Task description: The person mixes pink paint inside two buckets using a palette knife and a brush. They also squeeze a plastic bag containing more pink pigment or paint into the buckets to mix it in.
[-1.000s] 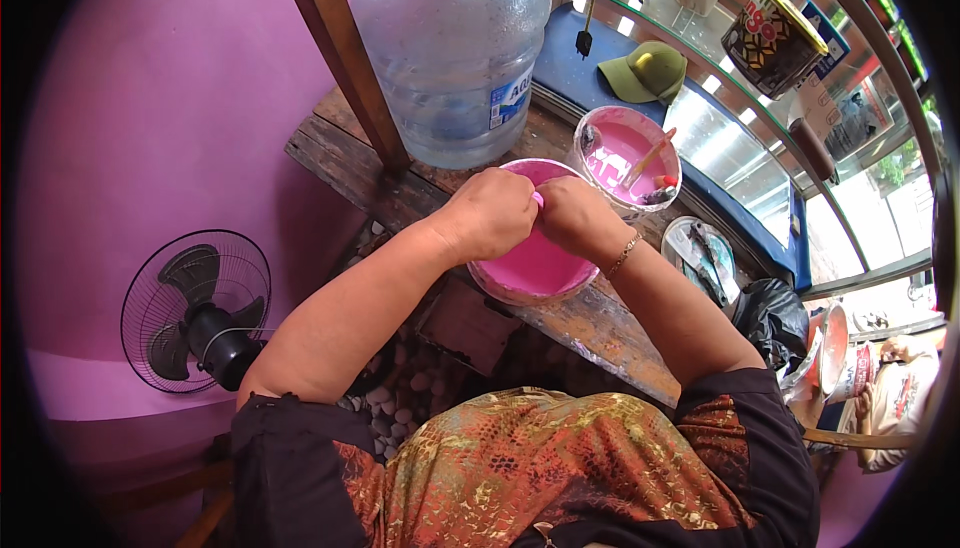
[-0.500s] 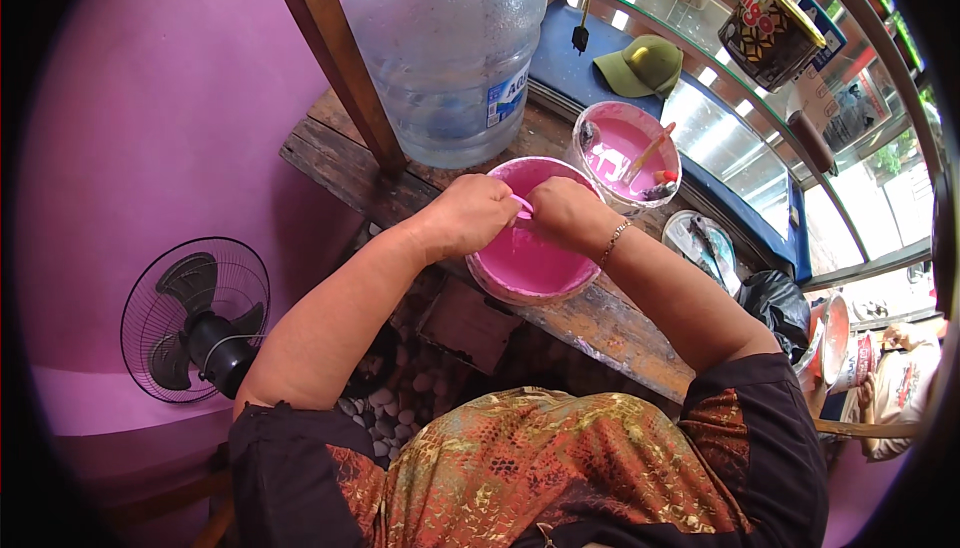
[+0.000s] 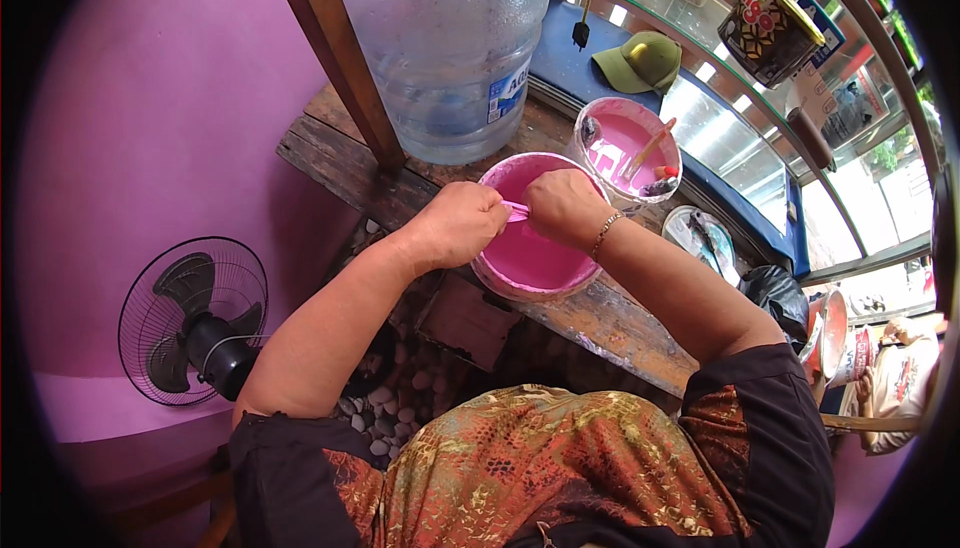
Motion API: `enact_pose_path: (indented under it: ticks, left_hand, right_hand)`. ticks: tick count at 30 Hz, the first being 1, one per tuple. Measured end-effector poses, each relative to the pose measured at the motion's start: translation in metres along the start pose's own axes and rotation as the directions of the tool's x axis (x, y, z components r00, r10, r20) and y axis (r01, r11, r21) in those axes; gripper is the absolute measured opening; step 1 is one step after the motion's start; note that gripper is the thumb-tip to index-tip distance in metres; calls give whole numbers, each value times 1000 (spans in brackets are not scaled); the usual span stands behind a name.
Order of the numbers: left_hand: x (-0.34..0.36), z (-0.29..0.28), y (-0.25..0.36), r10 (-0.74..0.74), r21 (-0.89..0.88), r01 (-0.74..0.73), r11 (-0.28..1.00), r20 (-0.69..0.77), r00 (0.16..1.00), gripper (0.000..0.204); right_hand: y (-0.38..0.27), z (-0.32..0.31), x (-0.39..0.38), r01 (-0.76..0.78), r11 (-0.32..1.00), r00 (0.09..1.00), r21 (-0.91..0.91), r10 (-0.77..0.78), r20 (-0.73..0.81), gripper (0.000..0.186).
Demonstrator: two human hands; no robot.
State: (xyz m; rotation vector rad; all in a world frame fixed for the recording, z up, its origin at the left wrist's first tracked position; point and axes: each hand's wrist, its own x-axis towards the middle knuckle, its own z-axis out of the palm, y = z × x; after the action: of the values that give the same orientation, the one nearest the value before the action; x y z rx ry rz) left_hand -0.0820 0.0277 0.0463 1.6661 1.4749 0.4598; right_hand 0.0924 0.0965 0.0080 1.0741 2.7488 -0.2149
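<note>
Both my hands are over a round bucket (image 3: 535, 297) that holds pink paint. My left hand (image 3: 458, 224) is closed at the bucket's left rim and pinches one end of a thin pink strip (image 3: 515, 211); its exact kind I cannot make out. Fingers curled, my right hand (image 3: 562, 206) grips the strip's other end above the paint. Just beyond stands a second bucket (image 3: 577, 148) with paler pink paint. A paintbrush with a wooden handle (image 3: 655, 141) leans in it, beside a smeared tool with a red part (image 3: 665, 173).
A large clear water jug (image 3: 445, 58) stands on the wooden bench (image 3: 625, 333), behind a wooden post (image 3: 335, 58). A green cap (image 3: 640, 61) lies by the glass display case. A paint-stained lid (image 3: 700, 238) is at right. At lower left is a black fan (image 3: 195, 323).
My hands have drawn slightly apart, the left one moving a little down. The pink strip between them, looped before, now looks flatter.
</note>
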Motion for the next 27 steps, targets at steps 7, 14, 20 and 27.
enact_pose_path:
  ticks: [7,14,20,27]
  left_hand:
    - [-4,-2,1,17,52,-17,998,1,1000,33]
    - [-6,1,0,0,-59,-1,998,-21,1000,33]
    - [-6,-5,-3,-52,-123,48,991,-29,998,33]
    - [-12,-2,1,-21,-193,11,981,-49,999,32]
  right_hand:
    - [1,9,3,-3,996,997,-92,-5,-83,18]
    - [5,18,3,-52,999,995,8,52,-80,20]
    - [-4,9,-9,-67,973,995,221,82,-58,15]
    - [-6,12,-13,-71,969,989,235,99,-109,17]
